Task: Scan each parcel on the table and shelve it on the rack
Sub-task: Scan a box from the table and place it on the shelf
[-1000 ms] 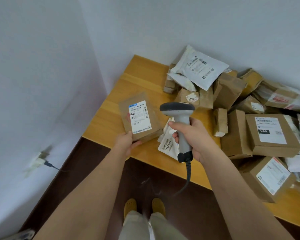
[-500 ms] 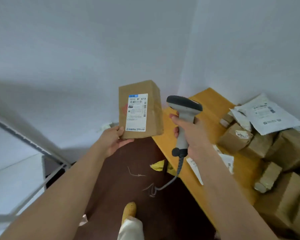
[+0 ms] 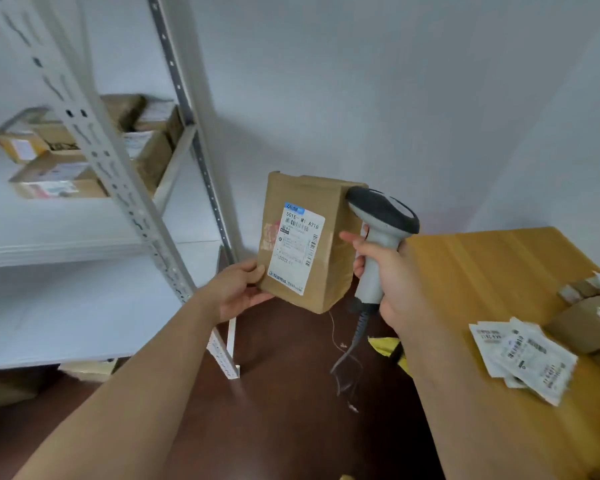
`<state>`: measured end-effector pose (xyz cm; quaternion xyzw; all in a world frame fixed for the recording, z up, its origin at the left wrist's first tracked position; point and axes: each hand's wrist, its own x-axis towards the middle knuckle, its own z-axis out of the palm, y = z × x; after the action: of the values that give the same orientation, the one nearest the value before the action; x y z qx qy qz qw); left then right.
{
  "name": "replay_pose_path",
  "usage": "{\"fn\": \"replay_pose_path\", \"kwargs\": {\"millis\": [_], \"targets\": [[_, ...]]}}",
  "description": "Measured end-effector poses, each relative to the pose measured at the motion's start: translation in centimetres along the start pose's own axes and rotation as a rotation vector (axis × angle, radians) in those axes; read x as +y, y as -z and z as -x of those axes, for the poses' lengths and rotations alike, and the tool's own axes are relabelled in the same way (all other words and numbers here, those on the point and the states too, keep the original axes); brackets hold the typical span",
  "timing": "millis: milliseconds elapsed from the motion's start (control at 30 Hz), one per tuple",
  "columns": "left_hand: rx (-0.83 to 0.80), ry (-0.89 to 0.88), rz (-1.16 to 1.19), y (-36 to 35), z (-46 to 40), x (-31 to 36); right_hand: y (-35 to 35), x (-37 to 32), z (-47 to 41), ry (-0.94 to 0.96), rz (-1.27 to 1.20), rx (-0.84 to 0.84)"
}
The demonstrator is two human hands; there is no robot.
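Note:
A brown cardboard parcel (image 3: pixel 329 216) with a white shipping label facing me is held upright in the air, between the rack and the table. My left hand (image 3: pixel 238 289) grips its lower left corner. My right hand (image 3: pixel 392 278) grips the handle of a grey barcode scanner (image 3: pixel 381 216), whose dark head sits right beside the parcel's right edge. The white metal rack (image 3: pixel 94 140) stands at the left, with several parcels (image 3: pixel 59 168) on its upper shelf. The wooden table (image 3: pixel 492 268) is at the right.
White flat mailers (image 3: pixel 527 358) and brown boxes (image 3: pixel 589 323) lie on the table's right side. The scanner's cable (image 3: pixel 350 348) hangs down to the dark floor. A bare white shelf (image 3: pixel 66 306) sits lower on the rack. Grey walls meet in a corner behind.
The view has swung left from the table toward the rack. My left hand has carried the parcel off the table with it, and my right hand with the scanner stays beside it.

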<state>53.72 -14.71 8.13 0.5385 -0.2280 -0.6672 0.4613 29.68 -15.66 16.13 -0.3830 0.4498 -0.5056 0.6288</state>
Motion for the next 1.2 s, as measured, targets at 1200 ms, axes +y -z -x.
{"fn": "replay_pose_path", "kwargs": {"millis": [1200], "targets": [[1.012,-0.212,0.226,60.2,10.4,24.7,-67.0,17.3,-4.9,-0.132,0.251,-0.392]]}}
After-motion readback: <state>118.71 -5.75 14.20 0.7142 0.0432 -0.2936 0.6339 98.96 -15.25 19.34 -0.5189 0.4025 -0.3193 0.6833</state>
